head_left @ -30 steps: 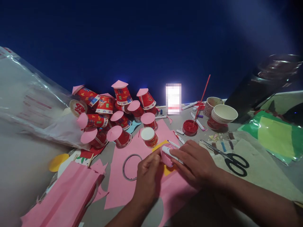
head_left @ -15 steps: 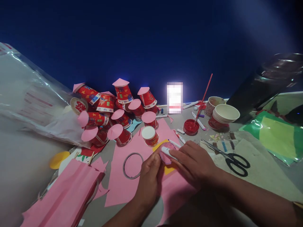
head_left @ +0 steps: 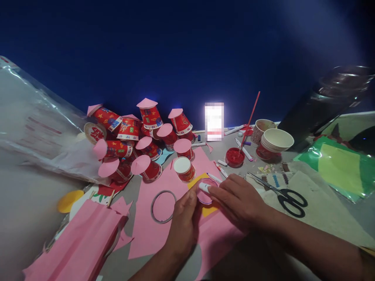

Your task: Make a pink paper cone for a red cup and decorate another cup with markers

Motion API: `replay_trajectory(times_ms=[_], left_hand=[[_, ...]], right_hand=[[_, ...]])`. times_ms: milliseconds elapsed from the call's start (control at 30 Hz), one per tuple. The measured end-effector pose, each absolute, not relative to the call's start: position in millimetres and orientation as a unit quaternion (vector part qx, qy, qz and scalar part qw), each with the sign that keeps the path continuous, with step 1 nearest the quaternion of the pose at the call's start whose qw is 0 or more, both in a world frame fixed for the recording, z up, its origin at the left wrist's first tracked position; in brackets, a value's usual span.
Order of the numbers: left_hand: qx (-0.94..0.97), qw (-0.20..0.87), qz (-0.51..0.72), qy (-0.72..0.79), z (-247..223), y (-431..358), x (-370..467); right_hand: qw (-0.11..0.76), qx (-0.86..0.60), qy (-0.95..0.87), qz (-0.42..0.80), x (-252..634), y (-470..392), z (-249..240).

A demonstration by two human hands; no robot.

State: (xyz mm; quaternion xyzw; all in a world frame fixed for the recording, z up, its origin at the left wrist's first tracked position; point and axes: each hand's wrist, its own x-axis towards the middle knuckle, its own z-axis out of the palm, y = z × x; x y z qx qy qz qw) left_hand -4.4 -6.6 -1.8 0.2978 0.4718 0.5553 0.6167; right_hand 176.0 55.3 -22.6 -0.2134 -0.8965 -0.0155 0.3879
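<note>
My left hand (head_left: 185, 210) is closed, its thumb and fingers pinching the left edge of a small round pink paper piece (head_left: 211, 182) with a purple outline. My right hand (head_left: 243, 199) is closed around a white tube (head_left: 204, 187), whose end lies over the pink piece; whether it is a marker or a glue stick I cannot tell. Beneath them is a yellow paper (head_left: 210, 211) on a large pink sheet (head_left: 140, 230). A grey ring, perhaps a tape roll (head_left: 152, 212), lies left of my left hand. An upside-down red paper cup (head_left: 189, 174) stands just beyond my hands.
Several red cups with pink cone tops (head_left: 150, 117) are heaped at the back left. A red paint pot (head_left: 234, 158) with a brush, stacked cups (head_left: 275, 142) and black-handled scissors (head_left: 293, 203) lie to the right. A folded pink paper (head_left: 67, 242) is at front left.
The whole view has shifted slightly left. Both hands keep their grips, and the white tube's visible end looks shorter and sits a little differently over the pink piece.
</note>
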Motion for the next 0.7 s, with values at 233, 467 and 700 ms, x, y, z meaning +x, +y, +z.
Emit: replay_trajectory(times_ms=[233, 467, 700], left_hand=[[0.25, 0.627, 0.561, 0.48, -17.2, -12.1, -5.1], [0.278, 0.628, 0.541, 0.486, -0.2, -6.5, -7.3], [0.307, 0.594, 0.544, 0.507, -11.4, -13.6, -5.5]], right_hand=[[0.404, -0.247, -0.88, 0.024, 177.0, 55.6, -20.4], [0.377, -0.204, -0.904, 0.002, 176.6, 56.1, -26.5], [0.406, -0.243, -0.881, 0.026, 176.0, 54.7, -21.8]])
